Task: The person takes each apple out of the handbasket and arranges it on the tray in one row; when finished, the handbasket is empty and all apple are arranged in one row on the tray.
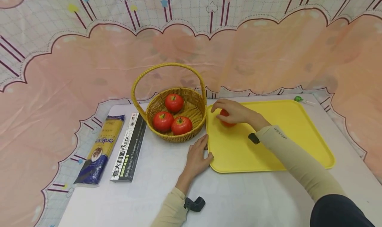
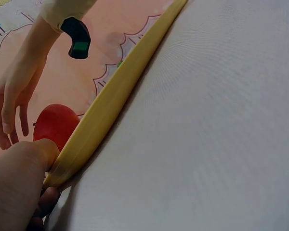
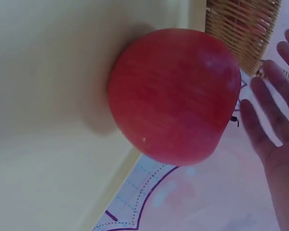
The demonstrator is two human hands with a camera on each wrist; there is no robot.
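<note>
A red apple [image 3: 173, 96] stands on the yellow tray [image 1: 268, 154], near its back left corner. Over it is my right hand [image 1: 231, 111], which partly hides it in the head view. In the right wrist view a gap shows between that hand's spread fingers [image 3: 274, 110] and the apple's stem side. My left hand [image 1: 196, 157] grips the tray's left edge near the front corner, thumb on the rim and fingers below, as the left wrist view shows. Just left of the tray, a woven basket [image 1: 152, 129] with a tall handle holds three red apples [image 1: 174, 103].
Left of the basket lie a black and white pasta box [image 1: 128, 150] and a blue and yellow pasta bag [image 1: 101, 149]. A small green-topped item [image 1: 298, 99] lies behind the tray at the back right. A patterned cloth [image 1: 179, 54] hangs behind the white table [image 1: 238, 200].
</note>
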